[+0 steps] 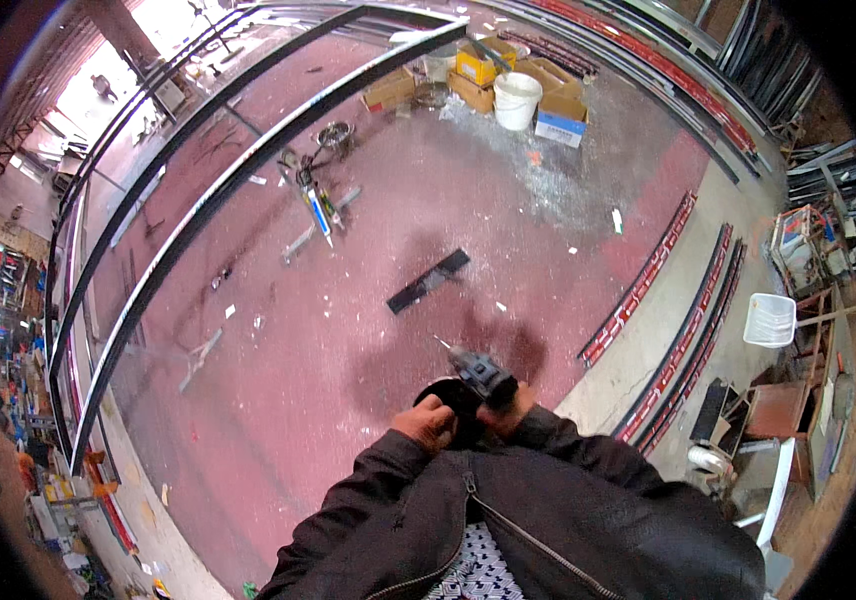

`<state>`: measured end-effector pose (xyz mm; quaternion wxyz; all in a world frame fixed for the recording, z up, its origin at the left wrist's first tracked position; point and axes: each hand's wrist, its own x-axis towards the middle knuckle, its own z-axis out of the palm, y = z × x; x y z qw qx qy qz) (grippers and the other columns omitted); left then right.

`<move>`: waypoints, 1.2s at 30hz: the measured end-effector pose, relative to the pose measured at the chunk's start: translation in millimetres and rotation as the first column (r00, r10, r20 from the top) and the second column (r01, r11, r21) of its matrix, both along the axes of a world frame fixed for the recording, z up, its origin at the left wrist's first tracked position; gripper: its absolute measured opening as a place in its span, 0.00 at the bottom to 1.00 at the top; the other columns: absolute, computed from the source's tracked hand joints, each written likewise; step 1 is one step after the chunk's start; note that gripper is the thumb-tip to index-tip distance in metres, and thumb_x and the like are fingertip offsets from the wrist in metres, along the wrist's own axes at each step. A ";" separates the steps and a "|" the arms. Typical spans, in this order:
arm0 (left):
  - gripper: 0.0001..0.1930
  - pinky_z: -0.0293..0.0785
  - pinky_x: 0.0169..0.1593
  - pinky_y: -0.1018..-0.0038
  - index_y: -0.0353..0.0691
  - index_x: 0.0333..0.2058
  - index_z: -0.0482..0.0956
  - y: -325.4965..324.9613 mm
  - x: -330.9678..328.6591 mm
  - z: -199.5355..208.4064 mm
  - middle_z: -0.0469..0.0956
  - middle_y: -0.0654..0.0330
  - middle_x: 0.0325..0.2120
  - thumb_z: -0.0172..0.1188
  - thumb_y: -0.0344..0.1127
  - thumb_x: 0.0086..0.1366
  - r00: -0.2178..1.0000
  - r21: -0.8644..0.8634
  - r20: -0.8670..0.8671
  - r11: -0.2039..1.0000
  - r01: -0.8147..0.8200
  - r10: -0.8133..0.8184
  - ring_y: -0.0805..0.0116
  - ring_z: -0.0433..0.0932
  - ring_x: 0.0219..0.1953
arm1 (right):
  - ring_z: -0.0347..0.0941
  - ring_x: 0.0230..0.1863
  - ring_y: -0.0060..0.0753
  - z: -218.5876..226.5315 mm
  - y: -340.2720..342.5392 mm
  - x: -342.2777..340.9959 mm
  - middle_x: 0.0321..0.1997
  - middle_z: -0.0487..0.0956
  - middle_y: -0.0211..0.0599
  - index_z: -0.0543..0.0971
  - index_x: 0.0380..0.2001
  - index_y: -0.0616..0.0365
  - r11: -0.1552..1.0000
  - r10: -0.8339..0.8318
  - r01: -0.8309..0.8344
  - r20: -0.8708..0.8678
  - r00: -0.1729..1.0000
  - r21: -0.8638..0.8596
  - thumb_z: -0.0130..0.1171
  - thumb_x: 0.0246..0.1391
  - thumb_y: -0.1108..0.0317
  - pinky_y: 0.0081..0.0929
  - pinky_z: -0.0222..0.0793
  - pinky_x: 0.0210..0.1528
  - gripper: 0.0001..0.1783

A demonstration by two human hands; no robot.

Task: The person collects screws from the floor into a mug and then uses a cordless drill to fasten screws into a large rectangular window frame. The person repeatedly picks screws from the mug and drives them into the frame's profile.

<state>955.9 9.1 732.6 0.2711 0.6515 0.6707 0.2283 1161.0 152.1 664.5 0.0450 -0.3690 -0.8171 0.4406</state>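
Close to my chest, my right hand [510,412] is wrapped round the handle of a dark cordless drill [484,376]. Its thin bit points forward and a little left, above the floor. My left hand [428,424] is closed beside it, its bent fingers at a dark round thing [458,397] with a pale rim. What that round thing is I cannot make out, and the drill and hands partly cover it. Ahead of the drill, a flat black strip [429,281] lies on the red floor.
A long black metal frame [248,160] curves across the left. Farther off lies a caulking gun [320,212]. A white bucket [518,101] stands by cardboard boxes [561,118] at the back. Red-marked bars [638,285] lie to the right, near a white plastic basket [769,320].
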 end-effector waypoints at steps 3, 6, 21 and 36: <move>0.10 0.80 0.39 0.57 0.43 0.37 0.78 55.6 -15.2 -9.9 0.74 0.54 0.39 0.63 0.43 0.68 0.995 -0.003 0.087 0.999 0.052 -0.051 0.48 0.80 0.38 | 0.84 0.42 0.50 -18.4 30.1 -2.6 0.39 0.86 0.43 0.83 0.45 0.53 0.980 -0.183 0.157 -0.243 0.953 -0.123 0.72 0.45 0.52 0.42 0.79 0.46 0.25; 0.11 0.80 0.40 0.58 0.41 0.39 0.78 115.8 -40.0 -28.1 0.74 0.53 0.40 0.62 0.43 0.69 0.983 0.035 0.114 0.990 0.138 -0.141 0.47 0.80 0.39 | 0.83 0.40 0.51 -10.8 76.1 -14.0 0.38 0.86 0.42 0.83 0.44 0.52 0.975 -0.222 0.218 -0.230 0.948 -0.043 0.71 0.45 0.53 0.42 0.79 0.45 0.23; 0.11 0.78 0.41 0.54 0.39 0.40 0.72 420.0 -180.3 -4.1 0.74 0.45 0.40 0.62 0.38 0.65 0.925 0.074 0.200 0.947 0.314 -0.323 0.39 0.79 0.40 | 0.82 0.35 0.50 41.5 325.6 -144.6 0.33 0.84 0.42 0.82 0.40 0.54 0.886 -0.462 0.464 -0.118 0.879 -0.012 0.67 0.45 0.56 0.41 0.79 0.39 0.20; 0.06 0.71 0.29 0.73 0.36 0.33 0.72 644.9 -260.8 -2.7 0.73 0.60 0.21 0.62 0.27 0.62 0.887 -0.116 0.415 0.979 -0.169 0.202 0.75 0.72 0.25 | 0.82 0.32 0.40 2.1 626.3 -245.9 0.29 0.84 0.44 0.84 0.39 0.58 0.938 -0.318 0.286 -0.162 0.934 -0.194 0.69 0.48 0.61 0.36 0.77 0.35 0.17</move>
